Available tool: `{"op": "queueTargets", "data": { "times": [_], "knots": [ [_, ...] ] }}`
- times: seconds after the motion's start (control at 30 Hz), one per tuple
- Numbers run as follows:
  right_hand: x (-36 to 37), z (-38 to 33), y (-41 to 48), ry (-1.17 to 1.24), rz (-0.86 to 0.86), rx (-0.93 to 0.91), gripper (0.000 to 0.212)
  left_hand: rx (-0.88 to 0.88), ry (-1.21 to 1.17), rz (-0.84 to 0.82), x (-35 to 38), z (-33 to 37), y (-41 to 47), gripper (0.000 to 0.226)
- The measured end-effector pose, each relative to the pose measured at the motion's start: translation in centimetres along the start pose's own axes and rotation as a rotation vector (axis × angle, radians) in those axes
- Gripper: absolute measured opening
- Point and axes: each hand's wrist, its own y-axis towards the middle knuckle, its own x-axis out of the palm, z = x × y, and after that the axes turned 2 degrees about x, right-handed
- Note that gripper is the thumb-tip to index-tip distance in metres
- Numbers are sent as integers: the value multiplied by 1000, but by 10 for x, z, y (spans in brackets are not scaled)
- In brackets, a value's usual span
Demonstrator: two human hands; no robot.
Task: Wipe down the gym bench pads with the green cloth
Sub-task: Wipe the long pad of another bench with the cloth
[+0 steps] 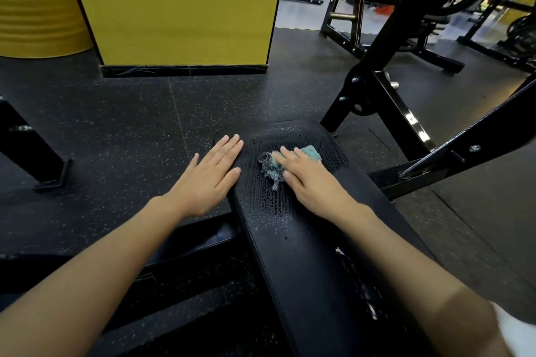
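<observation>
Both forearms reach in from the bottom edge toward the pad [304, 255], whose long axis runs from about 5 o'clock near the camera up to 12 o'clock. The right hand [307, 180] lies flat on the cloth [311, 151], fingers straight and close together, pressing rather than pinching. The cloth sits near the pad's far end and shows beyond the fingers at 11 and 1 o'clock. The left hand [211, 171] rests with straight fingers on the pad's edge at 9 o'clock from the cloth, holding nothing (apparently steadying). Wet streaks surround the cloth. The stretch toward 6 o'clock looks mostly dry, so the next stroke likely pulls back along the axis, and the right hand is the one on the cloth.
</observation>
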Motion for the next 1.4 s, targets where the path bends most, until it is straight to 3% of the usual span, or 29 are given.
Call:
{"op": "queueTargets", "data": {
  "times": [0.27,0.8,1.2,1.4],
  "knots": [
    [-1,7,-92,-10,8,-34,47,-7,32,-14,-2,3,-1,57],
    [-17,39,18,-5,15,117,46,32,47,-51,-2,15,5,58],
    [-19,47,-101,50,31,40,47,39,58,-44,-1,12,4,59],
    [-23,61,-81,48,55,66,46,44,53,-28,1,10,5,61]
  ]
}}
